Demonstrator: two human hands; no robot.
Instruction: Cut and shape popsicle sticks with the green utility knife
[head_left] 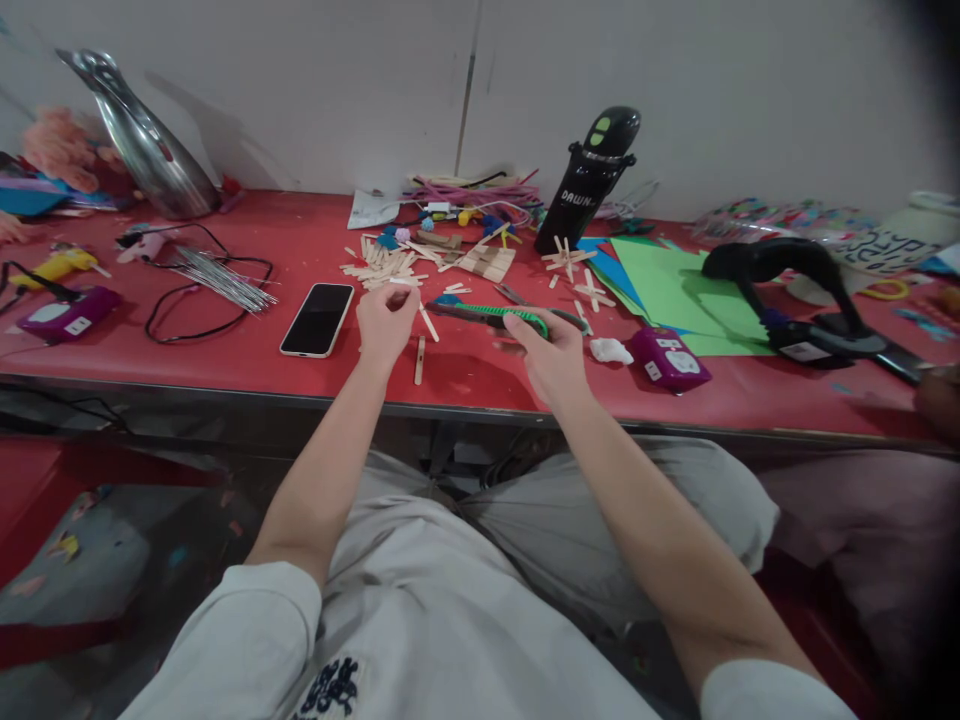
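My right hand (551,350) is wrapped round a green and black utility knife (487,315), which points left over the red table. Beside its tip, my left hand (388,318) is closed in a pinch, with the pale end of a craft stick (403,283) showing at the fingertips. Close to the left hand, a loose stick (429,324) slants on the table, and a marked stick (419,362) lies nearer the front edge. Behind the hands spreads a pile of craft sticks (382,262). Crossed sticks (592,291) lie to the right.
A phone (318,320) lies left of my hands; a white crumpled lump (611,350) and purple box (669,358) are right. Behind stand a black bottle (585,190) and steel jug (150,145). Green paper (690,290), metal rods (225,280) and a black tape dispenser-like object (795,300) also occupy the table.
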